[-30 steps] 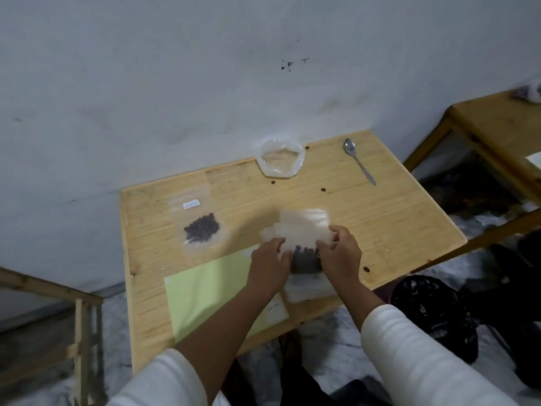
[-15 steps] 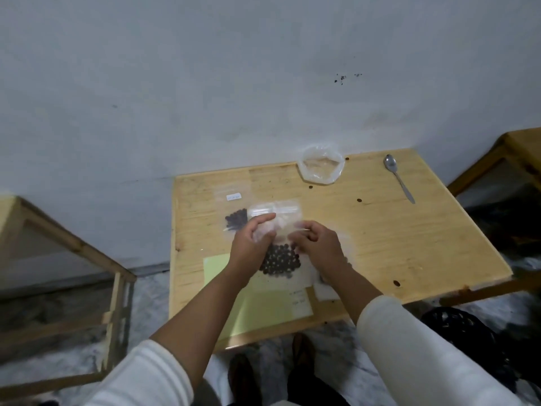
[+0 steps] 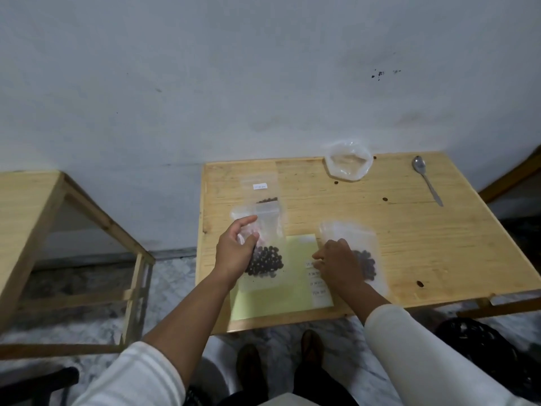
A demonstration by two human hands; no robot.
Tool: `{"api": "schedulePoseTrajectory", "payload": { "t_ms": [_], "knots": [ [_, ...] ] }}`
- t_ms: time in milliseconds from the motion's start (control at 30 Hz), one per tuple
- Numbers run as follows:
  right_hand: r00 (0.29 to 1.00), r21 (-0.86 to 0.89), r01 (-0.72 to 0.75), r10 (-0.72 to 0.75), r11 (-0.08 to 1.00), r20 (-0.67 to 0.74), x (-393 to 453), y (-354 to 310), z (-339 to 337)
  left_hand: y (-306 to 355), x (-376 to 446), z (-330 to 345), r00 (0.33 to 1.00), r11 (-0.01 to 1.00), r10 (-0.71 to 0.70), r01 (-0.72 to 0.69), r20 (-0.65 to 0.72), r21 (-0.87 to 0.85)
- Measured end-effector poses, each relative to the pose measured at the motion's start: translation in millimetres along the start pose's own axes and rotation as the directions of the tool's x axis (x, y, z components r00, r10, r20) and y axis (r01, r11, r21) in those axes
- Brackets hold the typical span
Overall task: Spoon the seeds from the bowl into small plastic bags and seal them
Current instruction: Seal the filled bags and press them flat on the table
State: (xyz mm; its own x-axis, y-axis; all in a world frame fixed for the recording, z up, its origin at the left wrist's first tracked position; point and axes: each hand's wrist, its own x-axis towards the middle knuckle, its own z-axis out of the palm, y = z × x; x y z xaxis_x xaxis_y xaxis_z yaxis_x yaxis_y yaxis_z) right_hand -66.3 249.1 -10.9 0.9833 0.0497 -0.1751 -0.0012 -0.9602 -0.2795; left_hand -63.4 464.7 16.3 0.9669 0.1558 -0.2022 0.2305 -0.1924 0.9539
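**Two bags of seeds under my hands on the bench**

My left hand [image 3: 237,253] is over a clear plastic bag [image 3: 265,253] that lies partly on the green sheet [image 3: 272,300] at the near edge of the bench [image 3: 409,230]. The fingers are bent and the thumb and forefinger pinch the upper part of this bag; the dark seeds [image 3: 265,262] are gathered in its lower half, just beside my palm. The top of the bag overlaps another bag [image 3: 260,191], which lies flat further from me, with a small white label and a few dark seeds showing.

My right hand [image 3: 336,265] rests with the palm down on a second filled bag [image 3: 360,253], to the right of the green sheet. The fingers are spread and nearly straight and point to the left, toward the small white labels [image 3: 317,285] at the right edge of the sheet. I cannot tell if the fingertips touch a label or only the bag. The seeds of this bag are seen as a dark heap just right of my hand.

The bowl [image 3: 348,164], of clear plastic, stands at the far edge of the bench near the wall [image 3: 205,83]. The spoon [image 3: 426,178] lies to the right of it, well apart from both hands, with the handle pointing toward me. Some single seeds are scattered on the wood: near the bowl, in the middle, and one close to the near right corner.
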Motion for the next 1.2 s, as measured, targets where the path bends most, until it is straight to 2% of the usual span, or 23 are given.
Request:
{"api": "schedulePoseTrajectory", "payload": {
  "t_ms": [233,367,500,600,700,767,1033,1200],
  "knots": [
    [0.999,-0.264,0.035,-0.042,0.964,-0.02,0,-1,7,-5,-7,-7,1.0,1.0,0.005,-0.005,0.015,0.005],
    [0.997,-0.201,0.002,-0.018,0.98,-0.078,0,-2,10,-6,-8,-7,0.999,1.0,0.015,-0.015,0.044,0.005],
    [0.981,0.076,-0.026,0.04,0.997,-0.19,7,-12,-6,-5,-8,-9,0.999,1.0,0.024,-0.025,0.045,0.012],
    [0.962,0.217,0.118,-0.057,0.969,-0.268,18,-33,-28,0,-6,-9,0.998,1.0,0.012,-0.012,0.057,-0.002],
    [0.908,0.204,0.324,-0.243,0.924,-0.34,20,-66,-46,8,-6,-5,0.996,0.999,0.034,-0.032,0.085,-0.019],
    [0.861,0.139,0.398,-0.317,0.907,-0.397,20,-82,-51,15,-5,-2,0.991,0.998,0.059,-0.057,0.116,-0.022],
    [0.914,0.131,0.308,-0.255,0.942,-0.316,31,-93,-58,30,-5,-3,0.977,0.991,0.136,-0.131,0.165,-0.043],
    [0.924,0.11,0.287,-0.245,0.952,-0.293,33,-99,-65,33,-3,-3,0.987,0.987,0.109,-0.093,0.119,-0.134]
  ]
}}
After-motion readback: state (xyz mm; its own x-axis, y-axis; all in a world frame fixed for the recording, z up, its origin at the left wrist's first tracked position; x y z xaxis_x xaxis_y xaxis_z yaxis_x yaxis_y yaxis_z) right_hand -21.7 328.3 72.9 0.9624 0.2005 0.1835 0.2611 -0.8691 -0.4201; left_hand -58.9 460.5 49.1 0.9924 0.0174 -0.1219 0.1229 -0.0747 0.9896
